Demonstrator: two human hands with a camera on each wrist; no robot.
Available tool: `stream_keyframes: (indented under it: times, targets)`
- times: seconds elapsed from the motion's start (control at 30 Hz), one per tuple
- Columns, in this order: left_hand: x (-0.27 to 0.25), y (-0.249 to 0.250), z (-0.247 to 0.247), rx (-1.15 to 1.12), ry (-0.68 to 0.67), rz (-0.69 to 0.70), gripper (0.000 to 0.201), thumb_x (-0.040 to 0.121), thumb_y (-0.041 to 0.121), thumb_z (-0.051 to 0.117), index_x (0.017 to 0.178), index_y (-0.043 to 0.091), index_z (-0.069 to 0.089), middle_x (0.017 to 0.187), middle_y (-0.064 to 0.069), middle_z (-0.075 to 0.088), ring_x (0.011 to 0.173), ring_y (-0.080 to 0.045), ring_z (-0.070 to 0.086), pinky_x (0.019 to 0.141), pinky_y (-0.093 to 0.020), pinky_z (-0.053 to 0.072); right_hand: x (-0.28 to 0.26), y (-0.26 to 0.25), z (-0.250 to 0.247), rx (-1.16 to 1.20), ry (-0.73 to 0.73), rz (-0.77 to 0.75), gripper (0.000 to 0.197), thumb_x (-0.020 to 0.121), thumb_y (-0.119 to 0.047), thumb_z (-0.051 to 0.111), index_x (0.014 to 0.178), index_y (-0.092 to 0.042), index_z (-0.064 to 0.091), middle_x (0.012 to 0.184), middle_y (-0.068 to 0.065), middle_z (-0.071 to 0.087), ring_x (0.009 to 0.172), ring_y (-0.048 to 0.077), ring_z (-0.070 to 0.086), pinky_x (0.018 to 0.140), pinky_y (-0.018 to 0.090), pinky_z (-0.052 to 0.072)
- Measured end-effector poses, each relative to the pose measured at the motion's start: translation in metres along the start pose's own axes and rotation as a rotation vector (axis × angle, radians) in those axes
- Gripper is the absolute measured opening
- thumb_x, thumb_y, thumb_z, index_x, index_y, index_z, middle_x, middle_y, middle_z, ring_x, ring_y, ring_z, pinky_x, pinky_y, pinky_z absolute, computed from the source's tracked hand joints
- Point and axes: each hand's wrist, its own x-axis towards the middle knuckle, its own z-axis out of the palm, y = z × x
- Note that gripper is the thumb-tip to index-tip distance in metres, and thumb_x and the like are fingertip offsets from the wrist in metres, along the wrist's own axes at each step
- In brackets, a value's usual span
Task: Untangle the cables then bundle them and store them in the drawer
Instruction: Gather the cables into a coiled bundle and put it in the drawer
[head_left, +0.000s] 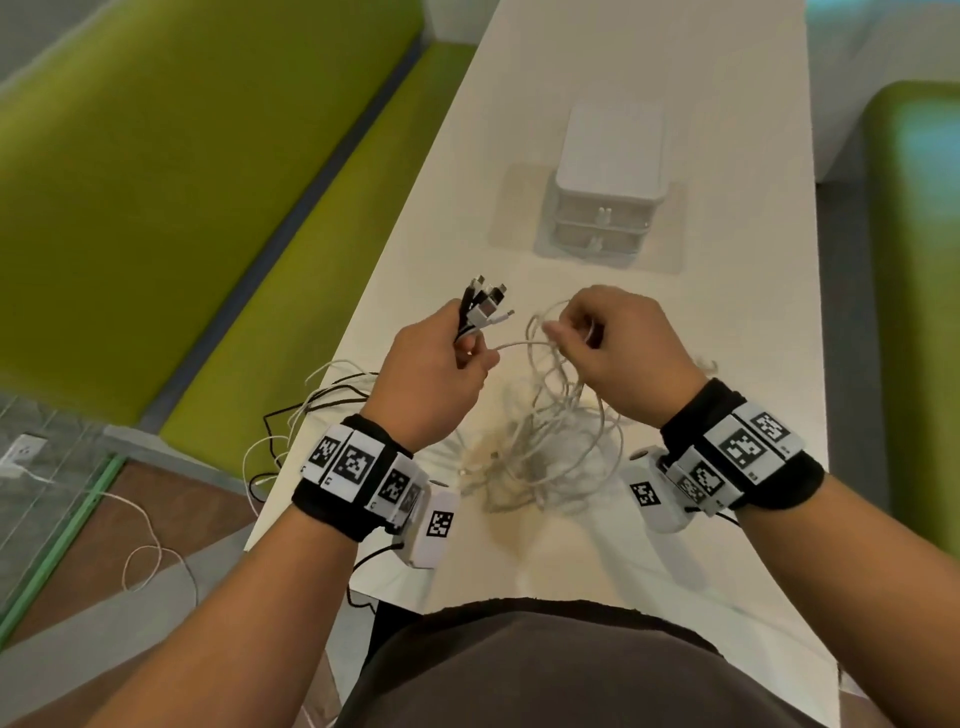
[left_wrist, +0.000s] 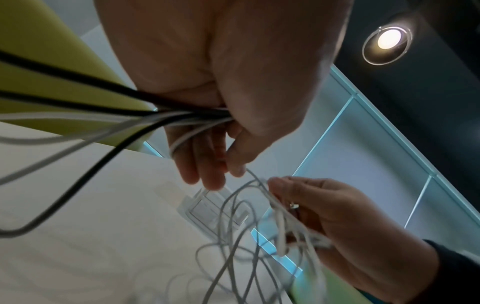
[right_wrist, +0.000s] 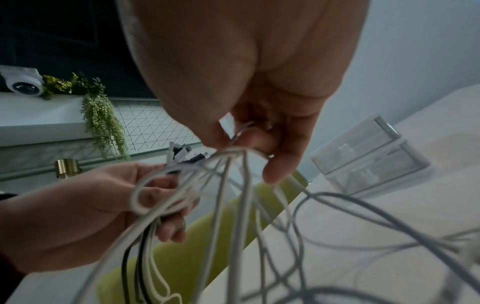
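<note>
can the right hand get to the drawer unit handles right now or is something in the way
Probably not yet. The bare table between the right hand and the drawer unit leaves the way free, but that hand pinches loops of the white cable tangle, so it would have to let go first.

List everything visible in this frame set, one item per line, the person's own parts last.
Cable ends: one bunch, black and white, gripped in the left hand, plugs up.
Tangle: one, white, loops hanging from the right hand onto the table.
Drawer unit: one, white, two closed drawers, far on the table.
Table: one, white.
Bench: one, green, left of the table.
Plant: one, green, on a ledge, right wrist view.
Ceiling light: one, lit.
Wristbands: two, black with markers.
Left hand: grips the cable ends.
Right hand: pinches a white strand.
</note>
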Motion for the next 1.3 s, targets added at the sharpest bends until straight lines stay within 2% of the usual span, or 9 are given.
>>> stream_keyframes:
  times: [0.3,0.43,0.57,0.67,0.77,0.83,1.03,1.17,1.3]
  targets:
    - [0.004,-0.008,-0.016,-0.141,0.083,-0.108,0.025,0.090,0.007,0.069,0.079,0.019,0.050,0.060,0.016,0.052,0.066,-0.009,0.072,0.058,-0.019,0.046,-0.003,0.015,-0.009,0.247,0.105,0.370,0.007,0.082,-0.016,0.061,0.084,-0.014,0.055,0.080,0.000,0.060,0.071,0.031,0.065,0.063,0.045,0.058]
    - [0.010,-0.011,-0.014,-0.083,0.127,-0.088,0.034,0.091,0.007,0.067,0.075,0.029,0.046,0.065,0.010,0.051,0.067,-0.016,0.064,0.060,-0.025,0.044,-0.005,0.021,-0.003,0.078,0.040,0.308,0.035,0.075,0.000,0.069,0.102,-0.019,0.054,0.112,0.001,0.043,0.086,0.017,0.054,0.081,0.037,0.053]
    - [0.011,-0.011,-0.016,-0.045,0.167,-0.078,0.041,0.092,0.011,0.065,0.071,0.033,0.038,0.075,-0.011,0.055,0.068,-0.027,0.059,0.063,-0.038,0.049,-0.006,0.026,-0.010,-0.129,0.081,0.217,0.061,0.058,-0.023,0.098,0.091,-0.020,0.047,0.101,-0.001,0.039,0.077,0.022,0.049,0.062,0.031,0.044]
    - [0.010,-0.008,-0.018,-0.044,0.117,-0.070,0.037,0.094,0.011,0.064,0.072,0.031,0.041,0.078,-0.011,0.058,0.074,-0.020,0.069,0.059,-0.031,0.047,-0.007,0.020,-0.014,-0.253,0.065,-0.088,0.044,0.063,-0.022,0.095,0.089,-0.023,0.059,0.104,-0.003,0.051,0.090,0.022,0.051,0.071,0.035,0.044]
    - [0.011,-0.004,-0.016,-0.062,0.088,-0.056,0.032,0.094,0.010,0.065,0.073,0.024,0.044,0.076,-0.002,0.061,0.072,-0.008,0.072,0.060,-0.027,0.045,-0.007,0.008,-0.005,-0.377,-0.172,-0.322,0.067,0.067,-0.023,0.089,0.127,-0.035,0.061,0.129,-0.010,0.060,0.114,0.022,0.048,0.085,0.041,0.043]
    - [0.012,-0.003,-0.016,-0.092,0.101,-0.065,0.030,0.093,0.009,0.067,0.075,0.021,0.046,0.073,0.003,0.058,0.070,-0.006,0.072,0.060,-0.022,0.045,-0.006,0.009,0.005,-0.332,-0.256,-0.250,0.076,0.073,-0.027,0.087,0.140,-0.038,0.053,0.120,-0.017,0.065,0.112,0.016,0.047,0.087,0.035,0.040]
    - [0.014,-0.012,-0.030,-0.077,0.203,-0.190,0.028,0.094,0.012,0.066,0.077,0.010,0.043,0.075,-0.001,0.057,0.059,-0.007,0.072,0.053,-0.018,0.047,-0.017,0.013,0.000,0.121,-0.024,-0.130,0.024,0.093,-0.035,0.073,0.117,-0.039,0.073,0.060,-0.005,0.058,0.060,0.012,0.053,0.064,0.027,0.045]
    - [0.012,-0.017,-0.034,-0.062,0.229,-0.227,0.028,0.094,0.013,0.066,0.081,0.004,0.043,0.078,0.001,0.060,0.055,-0.004,0.071,0.041,-0.022,0.046,-0.017,0.014,-0.014,0.145,0.001,-0.035,0.030,0.097,-0.012,0.061,0.106,-0.035,0.077,0.085,-0.016,0.075,0.083,-0.001,0.068,0.079,0.028,0.054]
    - [0.015,-0.018,-0.034,-0.039,0.262,-0.229,0.024,0.095,0.015,0.065,0.085,0.002,0.046,0.081,-0.001,0.062,0.053,-0.004,0.069,0.040,-0.018,0.044,-0.011,0.020,-0.016,-0.271,-0.159,0.027,0.037,0.096,-0.008,0.050,0.114,-0.038,0.063,0.087,-0.016,0.064,0.077,0.015,0.059,0.065,0.035,0.047]
